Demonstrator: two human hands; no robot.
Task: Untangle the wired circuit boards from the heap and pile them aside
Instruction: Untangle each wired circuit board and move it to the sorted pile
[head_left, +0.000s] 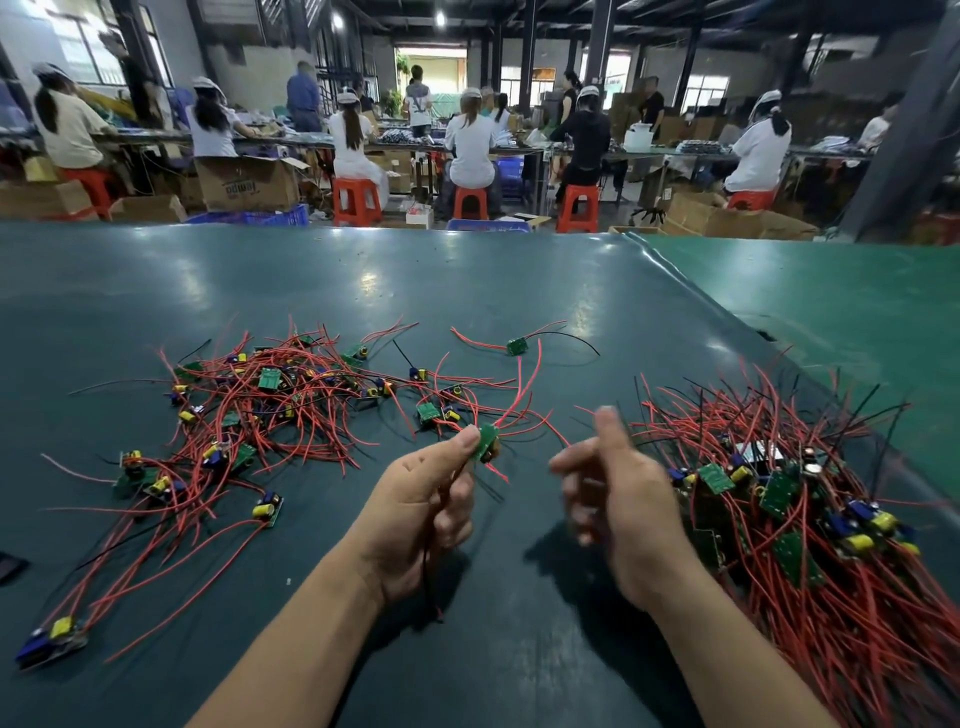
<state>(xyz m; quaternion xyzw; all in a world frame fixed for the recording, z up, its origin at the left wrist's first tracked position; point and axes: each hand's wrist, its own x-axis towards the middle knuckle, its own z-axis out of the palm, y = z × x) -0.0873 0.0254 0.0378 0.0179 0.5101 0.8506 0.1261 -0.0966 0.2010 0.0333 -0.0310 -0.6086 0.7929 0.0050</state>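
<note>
1. A tangled heap (270, 395) of red-wired circuit boards is spread over the left of the dark green counter (467, 291).
2. One small green board (485, 441) is pinched by the curled fingers of the left hand (421, 514), raised above the counter at centre, its red wires fanning upward.
3. The right hand (618, 499) is blurred; its fingers are seen loosely curled, nothing held.
4. A denser pile (800, 519) of boards is lying at the right.

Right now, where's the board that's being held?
Head view, centre: the left hand pinches the board above the table, between the heap and the pile.
</note>
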